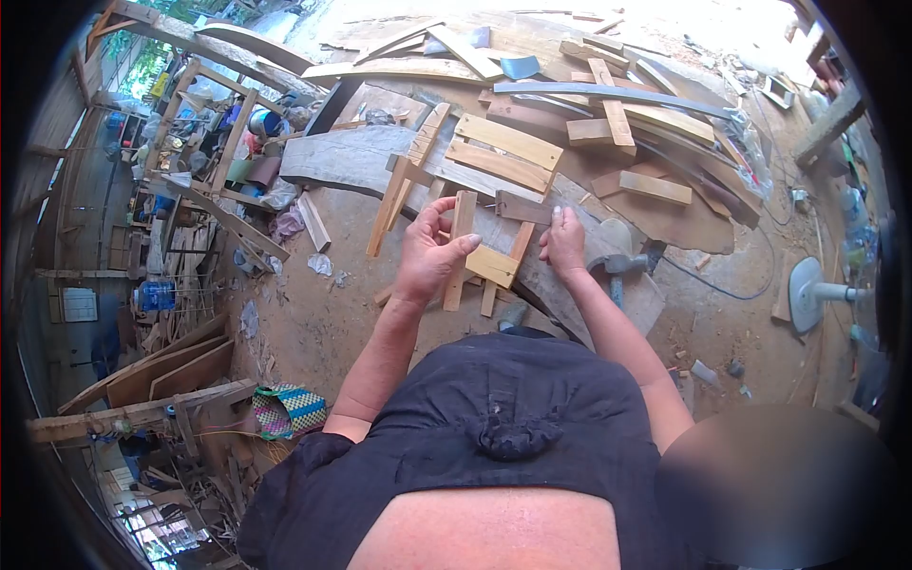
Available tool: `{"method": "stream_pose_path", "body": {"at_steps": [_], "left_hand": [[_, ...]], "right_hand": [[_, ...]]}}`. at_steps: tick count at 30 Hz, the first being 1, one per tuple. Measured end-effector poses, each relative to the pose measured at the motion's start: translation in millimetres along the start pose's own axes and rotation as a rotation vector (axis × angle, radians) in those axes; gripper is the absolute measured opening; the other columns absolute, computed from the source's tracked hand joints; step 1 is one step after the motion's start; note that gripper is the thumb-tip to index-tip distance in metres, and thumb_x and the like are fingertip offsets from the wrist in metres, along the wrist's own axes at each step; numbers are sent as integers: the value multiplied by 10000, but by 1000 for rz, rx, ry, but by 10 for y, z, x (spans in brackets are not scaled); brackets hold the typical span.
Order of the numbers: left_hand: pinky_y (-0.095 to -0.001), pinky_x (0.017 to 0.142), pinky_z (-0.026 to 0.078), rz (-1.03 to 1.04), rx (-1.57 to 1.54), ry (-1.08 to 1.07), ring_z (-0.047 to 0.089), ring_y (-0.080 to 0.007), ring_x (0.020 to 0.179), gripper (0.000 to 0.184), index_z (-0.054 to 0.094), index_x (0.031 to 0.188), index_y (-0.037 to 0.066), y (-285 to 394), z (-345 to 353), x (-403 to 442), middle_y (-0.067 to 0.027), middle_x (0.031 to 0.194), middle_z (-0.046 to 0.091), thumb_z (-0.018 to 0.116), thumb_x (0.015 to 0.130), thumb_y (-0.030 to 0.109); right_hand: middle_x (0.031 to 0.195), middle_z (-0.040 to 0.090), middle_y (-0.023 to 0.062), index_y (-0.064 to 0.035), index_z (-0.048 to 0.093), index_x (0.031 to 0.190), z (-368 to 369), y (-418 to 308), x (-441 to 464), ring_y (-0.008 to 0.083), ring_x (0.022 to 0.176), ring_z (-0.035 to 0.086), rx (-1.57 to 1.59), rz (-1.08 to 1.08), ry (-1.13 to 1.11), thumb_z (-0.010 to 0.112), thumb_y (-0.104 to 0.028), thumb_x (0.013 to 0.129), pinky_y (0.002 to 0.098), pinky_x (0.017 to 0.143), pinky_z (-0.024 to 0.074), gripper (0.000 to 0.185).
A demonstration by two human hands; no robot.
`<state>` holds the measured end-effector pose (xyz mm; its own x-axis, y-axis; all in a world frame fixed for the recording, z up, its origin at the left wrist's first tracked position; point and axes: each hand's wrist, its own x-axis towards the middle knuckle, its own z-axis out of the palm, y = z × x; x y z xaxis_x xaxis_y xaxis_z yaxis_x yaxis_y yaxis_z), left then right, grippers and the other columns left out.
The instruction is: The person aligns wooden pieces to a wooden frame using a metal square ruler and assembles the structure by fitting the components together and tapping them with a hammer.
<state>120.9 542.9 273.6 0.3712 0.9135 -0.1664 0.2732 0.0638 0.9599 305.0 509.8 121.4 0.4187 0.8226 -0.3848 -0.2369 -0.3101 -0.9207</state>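
Note:
My left hand (433, 249) is closed around a narrow wooden slat (463, 223), held upright with the thumb across it. My right hand (563, 240) is closed, its thumb at the right end of a short brown wooden piece (522, 208); the fingers' hold is partly hidden. Just beyond both hands lies a slatted wooden panel (503, 142) with light boards. A yellowish board (494, 265) and a slim wooden leg-like strip (521, 243) show between my hands. Beside my right forearm, a hammer (617, 264) rests on the grey plank surface.
Loose boards and offcuts (655, 187) are piled at the back right. A wide weathered plank (342, 157) runs behind my left hand. A white fan (807, 293) stands at right, near a cable (736, 292). Cluttered shelving lines the left, with a woven basket (288, 410) below.

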Motion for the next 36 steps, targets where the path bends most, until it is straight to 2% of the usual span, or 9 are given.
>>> {"method": "stream_pose_path", "body": {"at_steps": [3,7,12,18,21,25,27,30,36], "left_hand": [[-223,642,514,20,152,52,609,-90,771,554,483,1258,5,47,19,-86,-37,891,597,729,767,79],[-232,642,509,41,137,66,607,-94,756,538,499,1248,13,8,16,-101,-45,892,595,727,766,82],[-230,672,500,-42,-44,20,604,-98,806,550,488,1252,0,55,32,-105,-53,890,594,730,764,76],[-237,738,498,-2,-22,42,612,-116,833,578,470,1258,-7,38,65,-91,-77,930,622,741,754,71],[-241,699,510,-27,-91,29,612,-109,808,547,466,1225,12,125,119,-113,-77,908,630,736,757,89],[-244,720,512,-30,-182,-67,617,-112,833,534,470,1230,4,73,110,-71,-87,931,645,731,774,100],[-265,830,492,-78,-172,-96,610,-125,929,574,458,1274,-30,67,112,-81,-102,1033,640,733,784,86],[-244,755,512,-41,-136,-106,616,-103,861,548,475,1258,-24,76,145,-93,-91,984,648,728,794,122],[-240,765,506,-34,-136,-101,606,-94,858,491,476,1268,-25,118,176,-98,-73,997,645,672,845,132]], "right_hand": [[529,527,78,-58,431,863,0,2,9,141,313,451,-6,-2,-1,353,-275,1001,273,285,322,268],[525,527,82,-54,426,856,2,-4,1,144,305,447,-3,-14,2,351,-267,1001,275,282,321,268],[515,519,79,-49,425,850,2,-11,2,151,308,460,-3,-19,7,356,-266,1001,280,284,337,273],[509,513,78,-44,428,845,11,17,8,160,312,476,-5,-32,11,363,-268,1000,286,288,357,280],[515,522,81,-47,429,850,12,7,2,153,310,465,-2,-29,14,359,-266,1000,281,286,341,275],[523,533,86,-48,434,857,12,-16,-5,147,308,455,-20,-13,18,355,-263,999,278,284,325,270],[523,534,86,-48,436,856,14,-5,2,148,309,456,-16,-18,18,356,-263,998,279,284,325,270],[524,534,86,-48,436,856,14,7,1,149,310,459,-11,-22,20,356,-262,997,281,284,326,269],[528,532,85,-52,432,858,13,-30,-23,150,312,461,-22,-15,23,356,-262,994,279,284,327,262]]}}
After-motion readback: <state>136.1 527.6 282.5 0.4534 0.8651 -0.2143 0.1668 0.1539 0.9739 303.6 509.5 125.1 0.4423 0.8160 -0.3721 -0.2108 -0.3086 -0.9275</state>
